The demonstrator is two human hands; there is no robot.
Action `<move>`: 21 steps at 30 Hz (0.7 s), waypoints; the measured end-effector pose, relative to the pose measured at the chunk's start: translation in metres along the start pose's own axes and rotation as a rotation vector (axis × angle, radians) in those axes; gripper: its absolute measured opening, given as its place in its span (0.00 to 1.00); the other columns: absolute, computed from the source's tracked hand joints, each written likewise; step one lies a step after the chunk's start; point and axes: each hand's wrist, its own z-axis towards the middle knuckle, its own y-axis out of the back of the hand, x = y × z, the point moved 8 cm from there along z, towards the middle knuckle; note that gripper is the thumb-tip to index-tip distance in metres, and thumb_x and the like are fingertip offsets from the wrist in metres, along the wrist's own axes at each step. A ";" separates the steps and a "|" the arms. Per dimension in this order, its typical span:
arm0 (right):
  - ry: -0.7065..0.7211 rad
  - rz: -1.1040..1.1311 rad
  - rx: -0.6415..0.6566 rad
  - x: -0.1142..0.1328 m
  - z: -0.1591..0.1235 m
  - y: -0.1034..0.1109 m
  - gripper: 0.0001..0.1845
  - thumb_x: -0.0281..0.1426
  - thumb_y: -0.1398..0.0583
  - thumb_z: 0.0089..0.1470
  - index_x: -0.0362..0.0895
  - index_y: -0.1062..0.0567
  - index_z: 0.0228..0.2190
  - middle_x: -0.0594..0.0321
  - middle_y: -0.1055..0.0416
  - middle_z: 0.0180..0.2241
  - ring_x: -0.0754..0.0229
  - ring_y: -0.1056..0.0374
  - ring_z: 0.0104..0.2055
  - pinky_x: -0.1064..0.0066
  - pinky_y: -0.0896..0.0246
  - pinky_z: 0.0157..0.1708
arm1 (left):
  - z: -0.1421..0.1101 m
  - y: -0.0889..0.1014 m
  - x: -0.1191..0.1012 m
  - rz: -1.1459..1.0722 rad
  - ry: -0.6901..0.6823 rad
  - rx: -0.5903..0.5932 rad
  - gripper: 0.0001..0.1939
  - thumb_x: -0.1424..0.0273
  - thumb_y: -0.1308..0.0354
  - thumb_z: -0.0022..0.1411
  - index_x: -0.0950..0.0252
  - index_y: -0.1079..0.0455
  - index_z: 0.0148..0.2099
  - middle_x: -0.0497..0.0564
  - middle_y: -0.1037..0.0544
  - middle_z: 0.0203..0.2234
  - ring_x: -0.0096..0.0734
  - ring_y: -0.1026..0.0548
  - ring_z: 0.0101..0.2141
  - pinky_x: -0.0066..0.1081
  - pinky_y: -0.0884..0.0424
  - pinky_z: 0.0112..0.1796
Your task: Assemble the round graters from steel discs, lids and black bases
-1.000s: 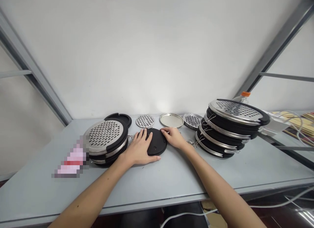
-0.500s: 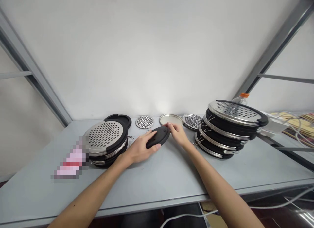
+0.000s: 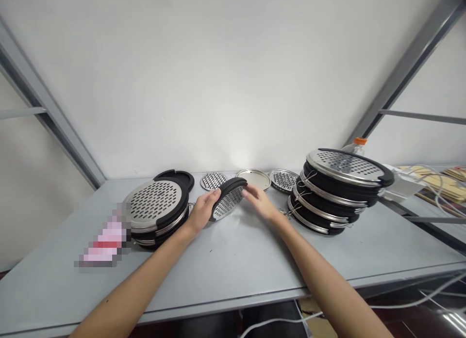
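A round grater (image 3: 228,203) with a black rim and a perforated metal face is held tilted above the middle of the table. My left hand (image 3: 202,211) is closed round its left edge, thumb on the black rim. At its right edge my right hand (image 3: 260,201) has its fingertips against the rim; part of the fingers is hidden. Left of my left hand lies a stack of similar graters (image 3: 155,207), and a taller stack of graters (image 3: 335,192), with wire clips at its side, stands to the right.
Along the wall lie a black round lid (image 3: 184,177), a loose grating disc (image 3: 213,181), a plain metal ring-edged disc (image 3: 254,178) and another grating disc (image 3: 284,179). An orange-capped bottle (image 3: 358,143) is behind the right stack. White cables (image 3: 440,187) lie at the far right.
The grater has been turned over: its black back faced me before, and now its perforated metal face shows. Both hands have shifted their hold at its edges.
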 end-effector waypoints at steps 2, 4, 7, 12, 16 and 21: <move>0.007 -0.064 -0.018 0.004 -0.001 -0.001 0.25 0.45 0.41 0.53 0.44 0.27 0.48 0.57 0.27 0.45 0.53 0.32 0.46 0.63 0.38 0.45 | 0.002 0.002 0.002 -0.078 0.001 -0.038 0.26 0.52 0.49 0.63 0.70 0.29 0.49 0.56 0.22 0.42 0.40 0.27 0.46 0.36 0.36 0.50; -0.028 -0.089 -0.054 0.002 -0.001 0.000 0.22 0.43 0.39 0.50 0.41 0.25 0.42 0.57 0.25 0.39 0.54 0.31 0.41 0.64 0.36 0.42 | 0.003 0.005 0.005 -0.120 0.015 -0.071 0.27 0.51 0.51 0.63 0.68 0.30 0.50 0.55 0.22 0.43 0.41 0.27 0.46 0.38 0.35 0.51; -0.124 -0.003 -0.075 -0.006 -0.001 0.000 0.22 0.44 0.37 0.46 0.39 0.24 0.36 0.58 0.25 0.32 0.56 0.31 0.34 0.65 0.35 0.36 | 0.004 0.016 0.012 -0.038 0.045 -0.172 0.27 0.50 0.54 0.64 0.67 0.30 0.50 0.56 0.23 0.44 0.43 0.26 0.46 0.40 0.34 0.50; -0.237 0.097 -0.100 -0.012 -0.002 0.002 0.23 0.45 0.36 0.44 0.39 0.23 0.36 0.58 0.25 0.31 0.56 0.30 0.32 0.67 0.36 0.33 | -0.007 0.023 -0.010 0.574 -0.180 -0.373 0.22 0.60 0.52 0.65 0.67 0.36 0.56 0.58 0.31 0.53 0.44 0.35 0.55 0.42 0.40 0.56; -0.275 0.084 -0.111 -0.018 -0.002 0.003 0.23 0.47 0.37 0.45 0.38 0.23 0.32 0.60 0.25 0.28 0.59 0.32 0.29 0.70 0.38 0.29 | -0.018 -0.008 -0.029 0.920 -0.387 -0.148 0.23 0.63 0.51 0.65 0.64 0.41 0.60 0.57 0.42 0.61 0.42 0.46 0.62 0.41 0.46 0.60; -0.343 0.135 -0.175 -0.036 -0.001 0.008 0.22 0.46 0.39 0.48 0.38 0.23 0.33 0.57 0.23 0.31 0.57 0.29 0.32 0.68 0.36 0.33 | -0.022 -0.019 -0.021 1.115 -0.362 0.166 0.32 0.57 0.40 0.56 0.62 0.40 0.60 0.56 0.45 0.63 0.48 0.53 0.64 0.46 0.51 0.62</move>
